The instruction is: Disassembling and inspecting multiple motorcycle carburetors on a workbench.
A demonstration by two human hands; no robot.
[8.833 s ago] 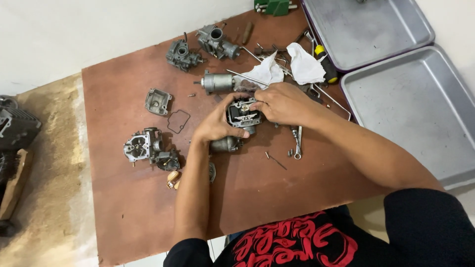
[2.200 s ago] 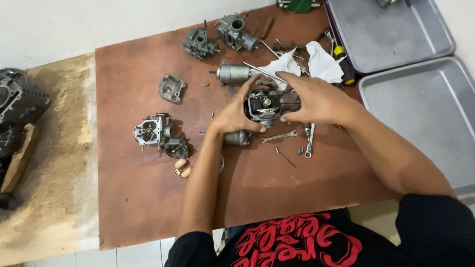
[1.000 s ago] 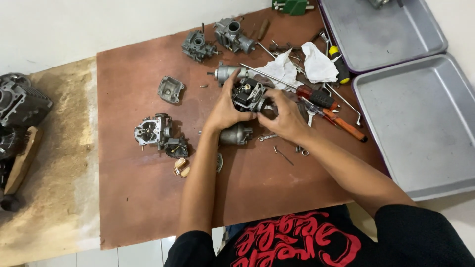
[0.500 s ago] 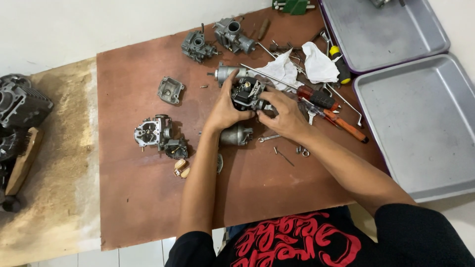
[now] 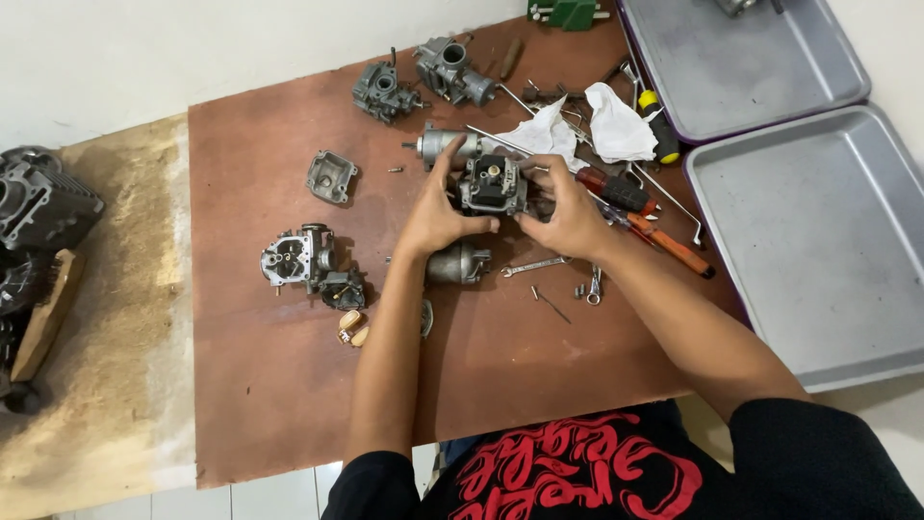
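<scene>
Both hands hold a grey metal carburetor body (image 5: 492,184) just above the brown board (image 5: 269,404). My left hand (image 5: 436,210) grips its left side, fingers over the top. My right hand (image 5: 569,217) grips its right side. A metal float bowl (image 5: 456,262) lies right below the left hand. A small wrench (image 5: 534,266) and loose screws (image 5: 584,287) lie below the right hand.
Other carburetors (image 5: 310,265) (image 5: 383,91) (image 5: 454,71) and a cover plate (image 5: 331,175) lie on the board. White rags (image 5: 616,123) and screwdrivers (image 5: 664,243) sit at the back right. Two metal trays (image 5: 818,241) (image 5: 741,58) stand to the right. An engine part (image 5: 38,202) lies at far left.
Over the earlier frames the carburetor body and both hands moved a little toward the back of the board. In the last half second the hands barely shifted.
</scene>
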